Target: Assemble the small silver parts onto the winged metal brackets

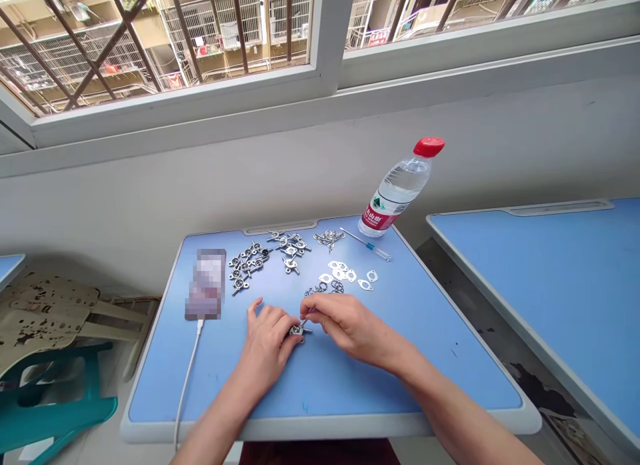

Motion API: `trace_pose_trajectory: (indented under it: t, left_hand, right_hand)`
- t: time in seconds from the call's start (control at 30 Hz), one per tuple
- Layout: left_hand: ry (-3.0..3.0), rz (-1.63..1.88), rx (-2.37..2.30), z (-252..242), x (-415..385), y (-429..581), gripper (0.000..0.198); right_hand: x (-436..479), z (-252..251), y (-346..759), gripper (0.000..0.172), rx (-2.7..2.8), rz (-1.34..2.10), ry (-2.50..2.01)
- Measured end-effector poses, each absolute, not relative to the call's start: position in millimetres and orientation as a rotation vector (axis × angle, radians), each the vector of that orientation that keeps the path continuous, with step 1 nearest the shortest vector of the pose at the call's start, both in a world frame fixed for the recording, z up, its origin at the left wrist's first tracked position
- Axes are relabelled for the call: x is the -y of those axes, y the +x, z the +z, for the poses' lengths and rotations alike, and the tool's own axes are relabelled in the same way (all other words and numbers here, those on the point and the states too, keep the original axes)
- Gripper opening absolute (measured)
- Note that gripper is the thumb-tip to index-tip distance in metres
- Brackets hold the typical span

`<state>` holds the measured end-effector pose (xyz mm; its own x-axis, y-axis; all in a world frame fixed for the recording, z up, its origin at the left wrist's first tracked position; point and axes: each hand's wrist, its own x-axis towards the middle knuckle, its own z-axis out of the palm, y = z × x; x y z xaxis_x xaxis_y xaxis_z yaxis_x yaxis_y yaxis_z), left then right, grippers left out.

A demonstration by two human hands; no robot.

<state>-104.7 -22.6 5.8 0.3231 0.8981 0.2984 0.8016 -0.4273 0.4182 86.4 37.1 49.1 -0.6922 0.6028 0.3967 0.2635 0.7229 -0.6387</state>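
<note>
My left hand (pixel 269 341) is closed on a small metal fitting (pixel 299 330) with a short stem and holds it down on the blue desk (pixel 350 385). Directly over that fitting, the fingers of my right hand (pixel 345 321) are pinched together; what is between them is too small and covered to name. Just beyond my right hand lie small dark rings (pixel 336 287), partly hidden by it. Flat silvery plates with holes (pixel 340 270) are scattered behind them. Farther back is a small heap of metal parts (pixel 329 239).
More metal fittings (pixel 245 265) lie in a group at the back left, beside others (pixel 291 248). A phone (pixel 206 285) with a white cable (pixel 189 378) rests at left. A thin tool (pixel 367 243) lies near a water bottle (pixel 395 197). Another desk (pixel 560 278) stands right.
</note>
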Motion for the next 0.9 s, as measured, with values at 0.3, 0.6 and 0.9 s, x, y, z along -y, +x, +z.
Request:
trace_pose_trajectory:
  t: [0.3, 0.6, 0.9]
  left_hand:
    - [2.394, 0.728, -1.558, 5.0, 23.3, -106.2, 0.006]
    - [2.352, 0.716, -1.563, 1.7, 22.5, -106.9, 0.008]
    - [2.341, 0.697, -1.564, 2.8, 22.6, -107.3, 0.005]
  right_hand:
    - [-30.5, 50.2, 79.5, 0.018, 2.222, 0.761, -0.546]
    - [-29.5, 45.3, 74.1, 0.019, 2.289, 0.754, -0.486]
    - [-28.9, 47.6, 75.8, 0.018, 2.285, 0.749, -0.531]
